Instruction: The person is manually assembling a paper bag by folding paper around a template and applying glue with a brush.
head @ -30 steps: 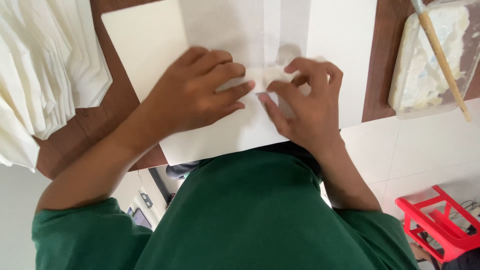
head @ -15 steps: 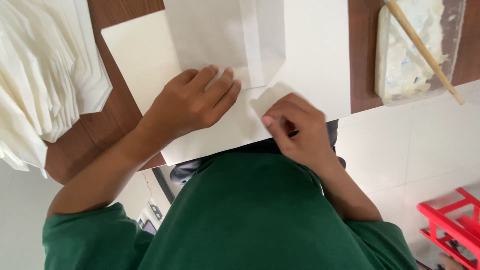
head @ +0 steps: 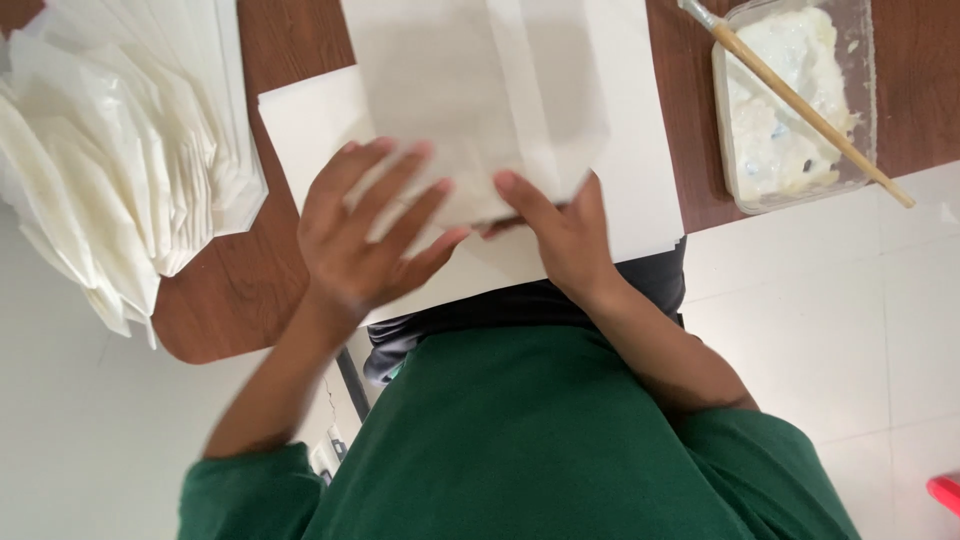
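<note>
A folded white paper piece (head: 470,110) lies on a larger white sheet (head: 640,180) on the brown wooden table (head: 250,290). My left hand (head: 365,235) rests flat with fingers spread on the near edge of the folded paper. Beside it, my right hand (head: 560,235) presses its fingers against the paper's near right corner; the thumb side is hidden. Whether it pinches the edge is unclear because of blur.
A fanned stack of folded white papers (head: 110,160) sits at the left of the table. At the right, a clear plastic tub of white paste (head: 790,110) holds a wooden-handled brush (head: 810,110). White floor tiles (head: 840,330) lie past the table's edge.
Both hands have shifted up the sheet along the folded paper's near edge. My left hand's fingers have spread wider, and my right hand has uncurled from its pinch.
</note>
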